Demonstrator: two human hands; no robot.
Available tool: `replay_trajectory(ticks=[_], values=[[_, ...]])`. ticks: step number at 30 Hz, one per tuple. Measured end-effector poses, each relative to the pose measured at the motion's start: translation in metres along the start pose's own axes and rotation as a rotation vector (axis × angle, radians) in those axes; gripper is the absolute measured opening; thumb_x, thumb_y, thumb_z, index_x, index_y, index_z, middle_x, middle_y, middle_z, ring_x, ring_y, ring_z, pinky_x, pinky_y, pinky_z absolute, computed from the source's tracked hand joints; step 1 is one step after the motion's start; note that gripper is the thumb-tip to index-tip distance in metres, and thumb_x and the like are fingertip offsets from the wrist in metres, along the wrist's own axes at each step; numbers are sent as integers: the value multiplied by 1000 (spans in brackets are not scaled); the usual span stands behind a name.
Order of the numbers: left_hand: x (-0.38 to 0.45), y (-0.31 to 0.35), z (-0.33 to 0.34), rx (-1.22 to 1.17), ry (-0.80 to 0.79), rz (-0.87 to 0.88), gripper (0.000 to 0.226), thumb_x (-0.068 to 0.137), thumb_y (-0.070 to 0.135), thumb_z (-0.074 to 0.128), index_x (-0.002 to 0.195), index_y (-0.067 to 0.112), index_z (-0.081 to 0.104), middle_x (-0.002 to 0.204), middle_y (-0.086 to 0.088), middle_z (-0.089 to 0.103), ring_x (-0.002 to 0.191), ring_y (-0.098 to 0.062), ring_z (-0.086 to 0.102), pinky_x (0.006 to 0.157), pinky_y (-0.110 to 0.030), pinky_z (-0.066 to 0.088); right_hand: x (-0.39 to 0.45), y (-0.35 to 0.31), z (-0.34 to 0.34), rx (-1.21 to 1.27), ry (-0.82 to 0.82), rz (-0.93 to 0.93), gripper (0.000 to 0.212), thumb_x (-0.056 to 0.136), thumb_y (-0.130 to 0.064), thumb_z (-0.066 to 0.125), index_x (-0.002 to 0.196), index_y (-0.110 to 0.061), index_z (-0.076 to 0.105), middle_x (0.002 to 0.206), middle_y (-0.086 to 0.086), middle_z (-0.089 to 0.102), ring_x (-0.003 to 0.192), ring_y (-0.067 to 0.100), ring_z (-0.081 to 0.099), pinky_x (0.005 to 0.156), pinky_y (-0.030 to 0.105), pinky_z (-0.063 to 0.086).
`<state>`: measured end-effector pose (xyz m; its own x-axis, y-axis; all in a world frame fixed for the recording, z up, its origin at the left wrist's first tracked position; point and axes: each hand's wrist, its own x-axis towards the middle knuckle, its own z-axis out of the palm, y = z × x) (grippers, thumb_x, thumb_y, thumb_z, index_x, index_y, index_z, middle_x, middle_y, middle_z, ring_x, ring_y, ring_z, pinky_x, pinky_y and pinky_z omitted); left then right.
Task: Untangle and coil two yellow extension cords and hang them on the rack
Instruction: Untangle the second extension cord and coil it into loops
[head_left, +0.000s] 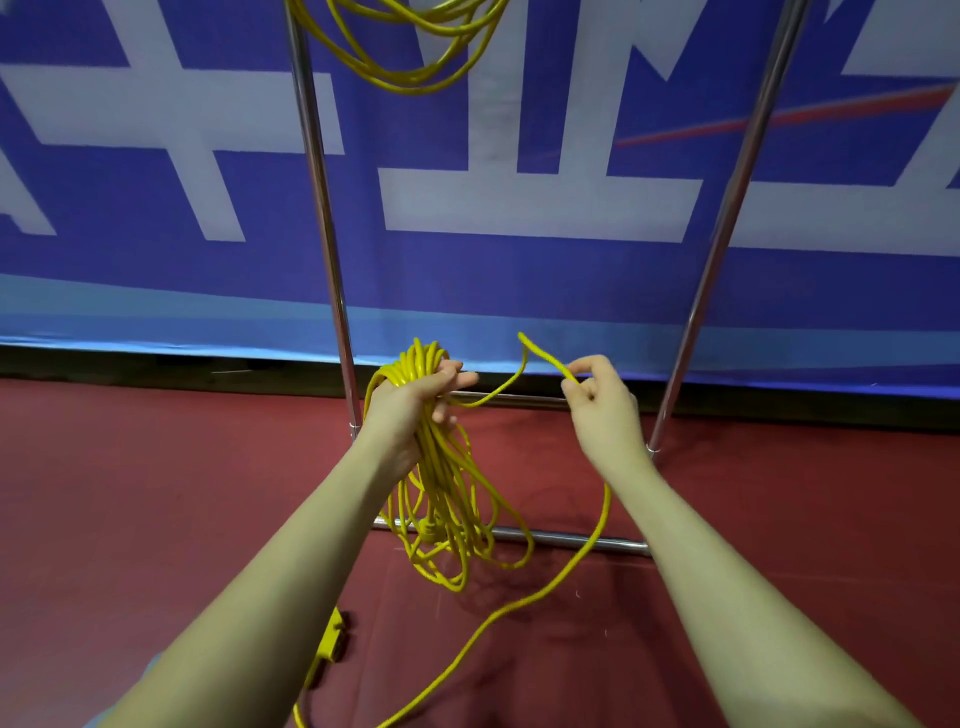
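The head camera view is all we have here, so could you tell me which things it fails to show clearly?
- Hung cord coil: its top and the rack bar carrying it are cut off by the upper edge.
- Coil held by the left hand: the loop count is unreadable, strands overlap.
- Socket block on the floor: partly hidden behind the left forearm.
- Loose cord pinched by the right hand: runs off the bottom edge.

Yellow cords (447, 499), silver rack (324, 208), blue-white banner (519, 270), red floor (156, 493).
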<state>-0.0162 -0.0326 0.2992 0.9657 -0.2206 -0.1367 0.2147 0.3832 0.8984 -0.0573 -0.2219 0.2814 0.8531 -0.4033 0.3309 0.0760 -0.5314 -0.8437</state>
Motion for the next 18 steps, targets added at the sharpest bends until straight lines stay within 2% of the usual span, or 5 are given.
replay_trajectory(ticks=[3,6,9,14,18], values=[[0,1,-1,16,-1,8,8,93,8,56,97,6,63,89,-5,75,35,-6,33,44,-19,40,-4,4,-1,-139,-22,12,6,94,-15,55,95,-15,61,66,-2,50,65,19,46,62,29,33],[-1,2,-1,44,-20,10,9,94,8,55,98,5,63,86,-2,75,34,-6,32,43,-18,39,-9,1,-10,-629,-114,17,17,98,-25,46,104,-25,62,96,-2,59,97,21,52,71,30,33],[-3,4,-1,85,-41,38,11,94,6,53,99,4,62,84,-2,75,34,-6,29,42,-18,38,-11,2,-13,-906,-305,-65,22,95,-20,45,104,-27,64,106,0,56,109,23,45,80,31,32],[-5,2,0,149,-45,21,9,95,7,55,96,5,63,80,-7,75,40,-8,48,45,-20,42,-14,-5,-10,-708,-715,-127,20,90,-13,52,88,-23,69,84,-7,46,101,19,37,88,32,25],[-8,-5,1,196,-77,-35,9,96,7,54,90,5,60,71,-9,73,61,-17,70,57,-27,57,-15,-18,-13,-429,-798,-240,10,84,-10,64,79,-16,70,71,-13,47,81,8,36,80,27,27]])
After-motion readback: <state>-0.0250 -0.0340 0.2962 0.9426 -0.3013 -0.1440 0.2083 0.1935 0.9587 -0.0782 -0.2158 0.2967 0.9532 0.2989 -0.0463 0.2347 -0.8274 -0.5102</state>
